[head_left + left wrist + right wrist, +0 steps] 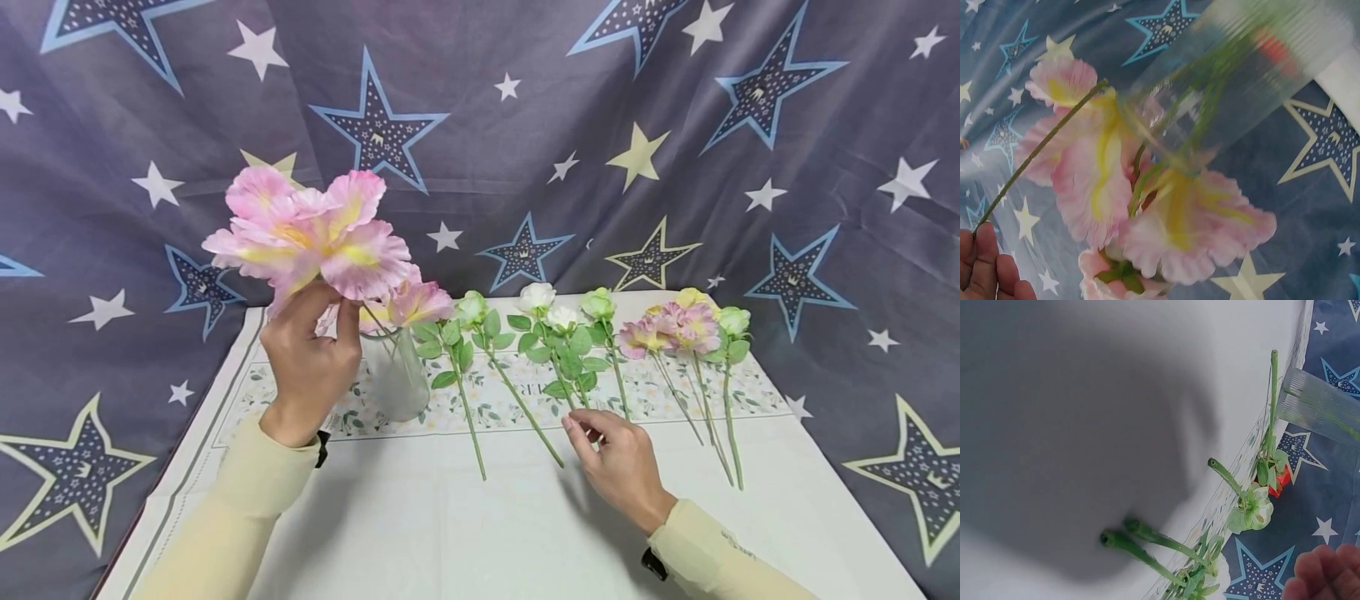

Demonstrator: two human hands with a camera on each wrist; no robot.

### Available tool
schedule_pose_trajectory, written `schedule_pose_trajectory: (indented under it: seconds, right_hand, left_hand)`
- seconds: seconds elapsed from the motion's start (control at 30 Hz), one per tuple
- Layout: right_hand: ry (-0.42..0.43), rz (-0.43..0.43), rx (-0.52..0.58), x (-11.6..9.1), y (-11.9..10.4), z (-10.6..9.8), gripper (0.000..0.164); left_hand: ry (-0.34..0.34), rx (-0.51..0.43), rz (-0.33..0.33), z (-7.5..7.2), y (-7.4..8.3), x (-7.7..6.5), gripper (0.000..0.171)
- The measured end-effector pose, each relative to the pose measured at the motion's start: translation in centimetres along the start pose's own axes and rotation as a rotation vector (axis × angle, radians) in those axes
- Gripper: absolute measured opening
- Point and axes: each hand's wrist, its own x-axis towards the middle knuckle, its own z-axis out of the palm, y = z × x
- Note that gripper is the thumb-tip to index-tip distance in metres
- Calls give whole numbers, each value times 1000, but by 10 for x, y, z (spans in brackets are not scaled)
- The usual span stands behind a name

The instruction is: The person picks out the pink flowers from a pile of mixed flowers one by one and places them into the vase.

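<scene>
My left hand [311, 358] pinches the thin stem [1041, 150] of a large pink and yellow artificial flower [315, 233], holding its bloom high. In the left wrist view the stem's lower end is right by the mouth of a clear ribbed glass vase [397, 383]. Other pink blooms [1191, 225] stand in this vase, with green stems inside the glass. Low over the table, my right hand [626, 462] has loosely bent fingers and holds nothing. Its fingertips overlap the stem ends of white roses [562, 318] in the head view, but sit apart from them in the right wrist view.
Green-white roses [471, 308] and a red rose [1280, 481] lie near the vase. Farther right are pink ruffled flowers [693, 325] and a green rose [733, 322]. A floral strip [498, 387] crosses the white table [450, 533]; a star-patterned curtain [465, 83] hangs behind.
</scene>
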Motion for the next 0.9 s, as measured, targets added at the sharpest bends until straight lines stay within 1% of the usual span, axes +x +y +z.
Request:
schedule_pose_trajectory:
  seconds: [0.1,0.2,0.3,0.4,0.63,0.77,0.9]
  right_hand:
    - [0,2,-5,0,1,-1,7]
    - [2,4,-7,0,1,-2,7]
    - [3,3,-6,-1,2,-2,7]
    - [6,1,-2,-1,3,-2,7]
    - [5,-4,2,-1,4,-2,8]
    - [10,-2,4,-1,4,-2,8]
    - [13,-2,7,0,5,-2,7]
  left_hand:
    - [17,19,6,0,1,6,17]
    - [29,42,12,0,0,8,17]
    - [39,57,14,2,-2,8,15]
    - [30,76,9,4,-6,3,14]
    - [-51,119,9,5,-15,-16,16]
    - [-98,144,7,5,-19,-24,16]
    - [-132,168,-18,5,-23,-30,16]
